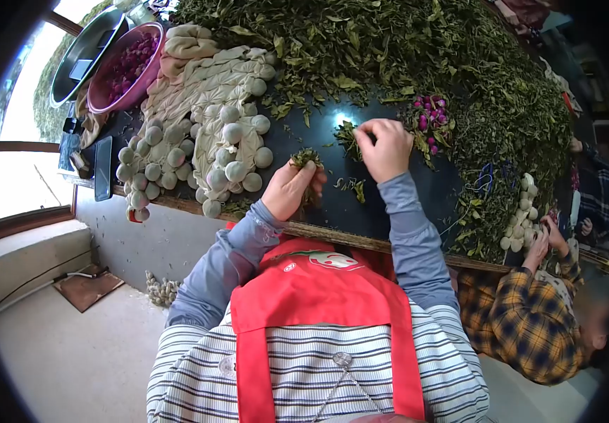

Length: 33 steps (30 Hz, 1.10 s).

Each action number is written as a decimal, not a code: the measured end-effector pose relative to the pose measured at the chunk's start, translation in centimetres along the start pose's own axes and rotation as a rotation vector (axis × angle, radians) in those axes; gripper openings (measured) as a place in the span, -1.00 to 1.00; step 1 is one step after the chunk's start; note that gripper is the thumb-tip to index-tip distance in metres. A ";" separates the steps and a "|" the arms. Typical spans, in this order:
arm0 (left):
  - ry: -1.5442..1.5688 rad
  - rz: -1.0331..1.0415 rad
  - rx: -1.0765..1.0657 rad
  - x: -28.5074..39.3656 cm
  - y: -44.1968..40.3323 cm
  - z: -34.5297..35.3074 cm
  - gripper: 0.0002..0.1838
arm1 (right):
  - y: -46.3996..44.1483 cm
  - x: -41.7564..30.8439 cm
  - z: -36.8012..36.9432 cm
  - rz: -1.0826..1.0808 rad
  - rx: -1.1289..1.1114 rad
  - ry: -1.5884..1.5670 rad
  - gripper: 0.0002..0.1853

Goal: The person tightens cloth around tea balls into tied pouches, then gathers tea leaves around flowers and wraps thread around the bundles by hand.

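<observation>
Leaves (389,49) lie heaped and unbundled beyond apparently finished cloth-wrapped balls (232,133); the left hand (290,189) clasps one leaf clump (307,156), while I cannot tell whether the right hand (388,149) grips any.

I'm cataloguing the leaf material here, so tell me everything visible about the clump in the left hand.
The clump is a small, ragged tuft of crinkled, dry-looking leaves, mottled green and brownish. The left hand holds it between thumb and fingers, over the dark tabletop near its front edge. Its frayed top sticks out past the thumb; the hand hides much of the rest, so its full shape cannot be told.
</observation>
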<state>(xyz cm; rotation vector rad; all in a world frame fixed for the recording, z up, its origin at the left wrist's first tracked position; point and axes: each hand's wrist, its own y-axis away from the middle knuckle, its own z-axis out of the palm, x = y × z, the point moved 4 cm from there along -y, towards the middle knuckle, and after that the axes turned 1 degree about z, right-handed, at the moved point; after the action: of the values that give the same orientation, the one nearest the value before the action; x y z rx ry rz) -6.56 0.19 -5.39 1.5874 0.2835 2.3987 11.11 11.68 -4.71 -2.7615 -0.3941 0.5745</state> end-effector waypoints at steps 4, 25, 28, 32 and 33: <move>0.003 -0.003 0.037 -0.2 -1.2 0.3 -0.75 | 1.9 -2.0 0.6 -0.080 0.189 0.048 -0.78; 0.437 -0.014 -0.013 1.1 -3.1 1.2 -0.76 | 7.2 4.4 -5.2 0.228 0.209 -0.139 -0.85; 0.179 -0.158 -0.001 0.2 -2.3 2.0 -0.74 | 7.7 4.5 -5.6 0.223 0.202 0.212 -0.84; -0.028 -0.059 -0.139 -0.1 -2.8 4.2 -0.75 | 8.2 1.4 -4.4 -0.032 0.086 0.021 -0.85; -0.099 -0.036 -0.175 -0.2 -2.5 4.3 -0.76 | 8.5 -0.3 -4.3 -0.144 -0.001 -0.158 -0.84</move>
<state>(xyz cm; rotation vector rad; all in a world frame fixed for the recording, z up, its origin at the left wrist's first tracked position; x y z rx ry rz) -2.24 2.62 -4.67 1.6010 0.0792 2.2415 14.38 2.84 -3.71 -2.6687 -0.6225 0.7581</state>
